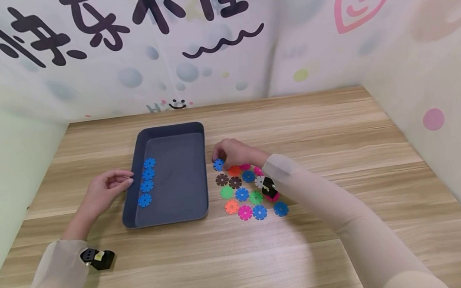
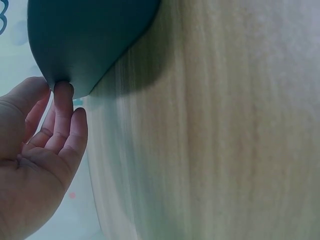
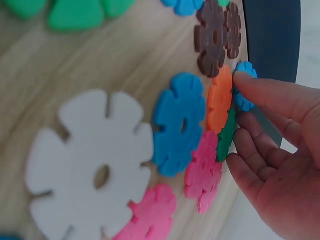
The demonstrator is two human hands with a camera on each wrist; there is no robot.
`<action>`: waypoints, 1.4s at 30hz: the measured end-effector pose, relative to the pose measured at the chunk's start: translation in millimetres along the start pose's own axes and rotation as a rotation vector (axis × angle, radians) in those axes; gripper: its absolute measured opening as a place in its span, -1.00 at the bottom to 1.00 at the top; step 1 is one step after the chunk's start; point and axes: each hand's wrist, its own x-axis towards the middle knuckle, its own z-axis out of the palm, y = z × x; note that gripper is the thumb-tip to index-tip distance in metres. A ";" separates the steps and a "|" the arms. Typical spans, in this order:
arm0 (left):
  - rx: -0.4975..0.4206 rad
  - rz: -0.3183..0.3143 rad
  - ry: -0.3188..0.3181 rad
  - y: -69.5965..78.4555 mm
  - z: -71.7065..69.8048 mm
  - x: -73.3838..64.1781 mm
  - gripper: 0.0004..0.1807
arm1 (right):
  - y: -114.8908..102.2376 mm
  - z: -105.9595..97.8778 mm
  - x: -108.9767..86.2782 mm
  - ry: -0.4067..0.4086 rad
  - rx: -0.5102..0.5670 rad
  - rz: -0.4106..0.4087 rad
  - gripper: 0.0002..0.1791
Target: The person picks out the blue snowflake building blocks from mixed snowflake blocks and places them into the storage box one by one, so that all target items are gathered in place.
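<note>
My left hand (image 1: pixel 104 190) pinches the left rim of a dark grey rectangular tray (image 1: pixel 179 217) between thumb and fingers. The left wrist view shows that hand (image 2: pixel 42 150) at the tray's edge (image 2: pixel 90 40). Several blue snowflake discs (image 1: pixel 147 186) lie in a column along the tray's left side. Just right of the tray, my right hand (image 1: pixel 235 152) pinches a blue snowflake disc (image 1: pixel 218 165). In the right wrist view the thumb lies on this disc (image 3: pixel 245 102); the fingertips behind it are partly hidden.
Right of the tray, loose notched discs cover the wooden table (image 1: pixel 162 260): brown (image 1: pixel 222 179), green (image 1: pixel 227 192), orange (image 1: pixel 231 207), pink (image 1: pixel 245 213), white (image 1: pixel 259 181) and more blue ones (image 1: pixel 259 212). The right forearm passes over some. A printed wall (image 1: pixel 227 74) stands behind.
</note>
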 end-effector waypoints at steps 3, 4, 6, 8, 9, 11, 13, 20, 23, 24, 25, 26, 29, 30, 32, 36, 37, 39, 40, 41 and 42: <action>-0.003 0.006 0.001 -0.4 0.1 0.0 -0.68 | -1.8 0.7 -0.3 0.003 -0.014 0.000 -0.67; -0.003 0.006 0.001 -0.6 0.1 0.0 -0.68 | -2.2 0.9 -0.4 0.002 -0.018 -0.001 -0.68; 0.000 0.003 0.000 -0.8 0.0 0.0 -0.68 | -2.6 1.1 -0.4 0.000 -0.020 -0.003 -0.68; 0.005 -0.002 -0.002 -0.8 0.0 0.1 -0.68 | -2.6 1.2 -0.5 -0.001 -0.021 -0.006 -0.68; 0.007 -0.005 -0.003 -0.8 -0.1 0.2 -0.67 | -2.6 1.2 -0.6 -0.001 -0.021 -0.010 -0.68; 0.009 -0.010 -0.005 -0.8 -0.1 0.2 -0.67 | -2.3 1.2 -0.5 -0.001 -0.018 -0.017 -0.68; 0.006 -0.013 -0.008 -1.0 0.0 0.3 -0.66 | -1.9 1.5 0.1 -0.001 -0.016 -0.024 -0.69; 0.000 -0.018 -0.016 -3.2 -0.3 0.2 -0.65 | -2.4 2.0 3.9 0.024 -0.024 -0.072 -0.66; -0.001 -0.020 -0.016 -3.2 -0.6 0.1 -0.64 | -2.5 2.3 5.5 0.039 -0.028 -0.096 -0.65; 0.000 -0.020 -0.016 -3.0 -0.7 0.1 -0.64 | -2.6 2.3 5.8 0.044 -0.029 -0.103 -0.64; 0.000 -0.020 -0.016 -2.9 -0.7 0.1 -0.64 | -2.9 2.3 5.9 0.047 -0.029 -0.108 -0.63; 0.001 -0.020 -0.016 -2.7 -0.8 0.1 -0.64 | -3.4 2.2 5.8 0.050 -0.027 -0.113 -0.62; 0.002 -0.020 -0.016 -2.1 -0.9 0.1 -0.64 | -4.7 1.6 4.7 0.057 -0.024 -0.121 -0.61; 0.001 -0.020 -0.016 -1.8 -0.9 0.1 -0.64 | -5.3 1.1 4.2 0.059 -0.024 -0.121 -0.61; -0.001 -0.022 -0.016 -1.2 -1.0 0.1 -0.64 | -6.4 0.1 2.7 0.067 -0.022 -0.122 -0.64; -0.002 -0.027 -0.017 0.0 -1.2 0.2 -0.64 | -8.6 -2.8 0.4 0.097 -0.020 -0.126 -0.69; -0.001 -0.027 -0.017 0.3 -1.3 0.1 -0.64 | -9.1 -3.6 -0.1 0.105 -0.015 -0.129 -0.70; 0.000 -0.027 -0.016 0.7 -1.4 0.1 -0.64 | -10.2 -5.2 -0.5 0.119 -0.004 -0.141 -0.71; 0.000 -0.026 -0.016 0.8 -1.5 0.0 -0.64 | -11.0 -6.3 -0.8 0.124 0.000 -0.146 -0.71; -0.001 -0.026 -0.016 0.9 -1.5 -0.1 -0.64 | -11.8 -7.2 -1.1 0.129 0.004 -0.153 -0.71; -0.004 -0.025 -0.016 0.8 -1.5 -0.1 -0.64 | -12.7 -8.2 -1.4 0.133 0.005 -0.161 -0.70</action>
